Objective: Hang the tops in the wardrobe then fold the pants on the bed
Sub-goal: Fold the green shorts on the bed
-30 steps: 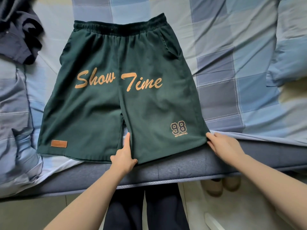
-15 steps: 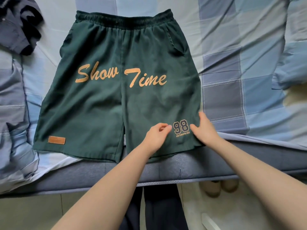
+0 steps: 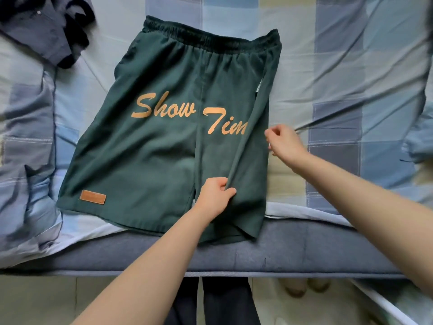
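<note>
The right side of the green shorts [image 3: 168, 141] has now been turned inward, covering the end of the lettering; half a second earlier it lay flat. Judge this as the first lengthwise fold under way. The shorts lie on the bed [image 3: 351, 66], hem at the near edge. Your left hand [image 3: 214, 195] pinches the folded edge near the hem. Your right hand [image 3: 284, 141] sits at the outer edge, fingers curled; whether it holds fabric cannot be told. A dark garment [image 3: 44, 29] lies at far left.
</note>
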